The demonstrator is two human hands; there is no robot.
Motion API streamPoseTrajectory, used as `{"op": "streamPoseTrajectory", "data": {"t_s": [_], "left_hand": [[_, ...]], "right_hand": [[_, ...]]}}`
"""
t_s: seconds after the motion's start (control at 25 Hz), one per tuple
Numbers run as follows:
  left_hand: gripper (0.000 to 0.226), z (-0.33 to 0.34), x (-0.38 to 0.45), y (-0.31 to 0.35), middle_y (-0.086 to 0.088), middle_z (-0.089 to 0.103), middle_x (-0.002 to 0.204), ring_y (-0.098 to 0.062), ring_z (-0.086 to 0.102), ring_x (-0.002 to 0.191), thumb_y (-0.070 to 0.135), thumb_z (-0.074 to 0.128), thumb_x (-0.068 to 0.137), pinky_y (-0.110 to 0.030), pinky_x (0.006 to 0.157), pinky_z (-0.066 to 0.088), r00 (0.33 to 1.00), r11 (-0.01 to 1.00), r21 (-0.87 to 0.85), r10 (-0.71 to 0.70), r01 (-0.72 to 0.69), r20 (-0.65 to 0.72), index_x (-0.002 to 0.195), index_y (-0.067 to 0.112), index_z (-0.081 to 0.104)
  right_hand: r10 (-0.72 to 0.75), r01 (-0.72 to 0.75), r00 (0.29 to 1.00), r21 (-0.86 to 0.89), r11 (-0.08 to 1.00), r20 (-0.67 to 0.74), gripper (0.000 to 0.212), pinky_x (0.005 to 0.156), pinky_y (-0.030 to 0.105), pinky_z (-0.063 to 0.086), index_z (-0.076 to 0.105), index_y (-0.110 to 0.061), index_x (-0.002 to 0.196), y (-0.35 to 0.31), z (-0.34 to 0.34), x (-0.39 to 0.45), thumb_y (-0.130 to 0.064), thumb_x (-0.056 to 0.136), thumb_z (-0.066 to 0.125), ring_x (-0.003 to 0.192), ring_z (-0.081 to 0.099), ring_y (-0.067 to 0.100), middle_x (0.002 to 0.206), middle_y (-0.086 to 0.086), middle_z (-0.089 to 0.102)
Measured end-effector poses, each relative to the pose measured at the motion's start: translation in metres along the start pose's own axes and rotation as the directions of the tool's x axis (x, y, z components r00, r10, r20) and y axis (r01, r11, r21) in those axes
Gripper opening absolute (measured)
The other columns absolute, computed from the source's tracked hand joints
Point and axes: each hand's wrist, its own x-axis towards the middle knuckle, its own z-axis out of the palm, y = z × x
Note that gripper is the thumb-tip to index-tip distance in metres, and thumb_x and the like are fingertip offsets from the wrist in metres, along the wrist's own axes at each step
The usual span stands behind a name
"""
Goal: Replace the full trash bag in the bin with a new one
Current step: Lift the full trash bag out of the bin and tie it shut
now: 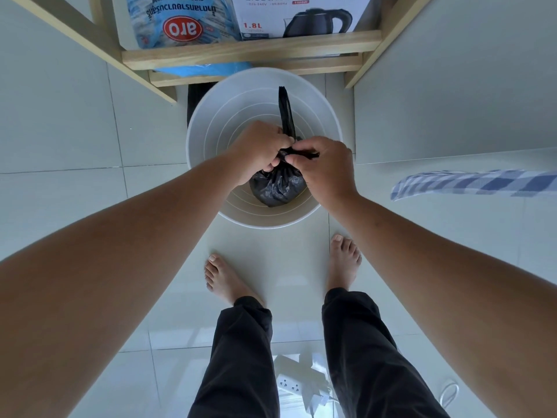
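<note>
A person is standing on a pale shiny tiled floor and looking straight down into a round white plastic bin. A small black plastic trash bag is sitting inside the bin, nearer the person's side. The top of the bag is bunched up tight.

The left hand is curling closed around the bunched neck of the bag. The right hand is pinching a black strip of the bag between its thumb and fingers, and the strip is poking out sideways past the thumb. The two hands are touching each other over the bag. Another long black strip of the bag is pointing away from the person, toward the far wall of the bin.

Two bare feet are standing just in front of the bin, with black trousers above them. A white power strip is lying on the floor between the legs.

Behind the bin, a light wooden shelf rack is holding a blue and white sugar bag and a white electric kettle box. A blue and white checked cloth is hanging at the right side.
</note>
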Motion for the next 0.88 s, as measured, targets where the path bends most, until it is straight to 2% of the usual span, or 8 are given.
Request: {"op": "streamPoseTrajectory", "data": {"t_s": [0.08,0.16,0.28,0.36,0.4,0.52,0.68,0.88], "left_hand": [[0.013,-0.003,-0.002,0.001,-0.010,0.055,0.066,-0.019,0.049,0.054,0.005,0.064,0.087,-0.025,0.046,0.043,0.999,0.999,-0.053,0.008,-0.005,0.050,0.100,0.006,0.065],[0.043,-0.010,-0.004,-0.004,-0.010,0.059,0.086,-0.018,0.059,0.071,-0.008,0.069,0.079,-0.027,0.065,0.056,0.992,0.996,-0.038,0.085,-0.082,0.095,0.118,0.008,0.061],[0.036,-0.018,-0.013,-0.014,-0.010,0.066,0.094,-0.014,0.062,0.079,-0.014,0.071,0.073,-0.033,0.085,0.055,0.966,0.951,0.171,0.256,-0.257,0.032,0.102,0.006,0.069],[0.023,-0.017,-0.015,-0.021,-0.012,0.069,0.091,-0.015,0.064,0.076,-0.013,0.066,0.074,-0.032,0.083,0.054,0.936,0.909,0.280,0.342,-0.308,-0.084,0.086,0.004,0.076],[0.023,-0.015,-0.014,-0.025,-0.009,0.068,0.092,-0.014,0.064,0.076,-0.012,0.063,0.074,-0.029,0.082,0.054,0.920,0.905,0.288,0.364,-0.312,-0.147,0.081,0.005,0.077],[0.028,-0.005,-0.017,-0.038,-0.005,0.063,0.095,-0.008,0.061,0.080,-0.012,0.058,0.074,-0.017,0.081,0.052,0.880,0.898,0.237,0.422,-0.372,-0.217,0.082,0.005,0.079],[0.021,0.008,-0.026,-0.047,0.001,0.063,0.105,-0.018,0.064,0.102,0.008,0.064,0.081,-0.031,0.095,0.051,0.855,0.874,0.176,0.481,-0.453,-0.194,0.097,0.008,0.077],[0.030,0.011,-0.028,-0.057,-0.006,0.066,0.111,-0.017,0.065,0.105,0.024,0.081,0.075,-0.028,0.095,0.052,0.830,0.854,0.129,0.520,-0.504,-0.203,0.101,0.010,0.075]], "right_hand": [[-0.124,0.123,0.992,-0.225,0.967,0.011,0.013,0.061,0.032,0.048,0.077,-0.003,0.081,0.005,-0.001,0.004,-0.003,0.083,0.064,0.062,0.058,0.020,0.069,0.007,0.067],[-0.107,0.131,0.991,-0.405,0.905,0.082,0.019,0.053,0.033,0.043,0.071,0.003,0.072,0.011,-0.001,0.010,0.002,0.081,0.055,0.058,0.053,0.027,0.066,0.015,0.059],[-0.028,0.159,0.966,-0.509,0.846,0.256,0.020,0.054,0.029,0.038,0.062,0.001,0.060,0.010,-0.005,0.016,0.009,0.075,0.053,0.058,0.050,0.026,0.059,0.012,0.052],[-0.029,0.181,0.936,-0.410,0.894,0.351,0.025,0.059,0.024,0.033,0.063,-0.007,0.062,0.004,-0.009,0.017,0.010,0.079,0.056,0.063,0.047,0.018,0.062,0.003,0.052],[-0.010,0.138,0.932,-0.331,0.933,0.361,0.019,0.063,0.021,0.036,0.072,-0.006,0.079,0.002,-0.011,0.017,0.005,0.086,0.058,0.073,0.051,0.014,0.074,0.001,0.058],[0.160,-0.138,0.924,-0.089,0.986,0.347,0.022,0.071,0.020,0.041,0.068,-0.005,0.115,0.000,-0.013,0.013,-0.010,0.096,0.058,0.085,0.056,0.011,0.096,0.002,0.062],[0.384,-0.500,0.827,0.226,0.836,0.410,0.016,0.072,0.027,0.043,0.063,-0.012,0.110,0.003,-0.017,0.012,-0.009,0.096,0.056,0.090,0.056,0.014,0.096,0.002,0.063],[0.443,-0.640,0.752,0.380,0.667,0.488,0.013,0.070,0.030,0.041,0.064,-0.006,0.103,-0.001,-0.018,0.012,-0.003,0.095,0.054,0.095,0.057,0.020,0.106,0.010,0.065]]}}
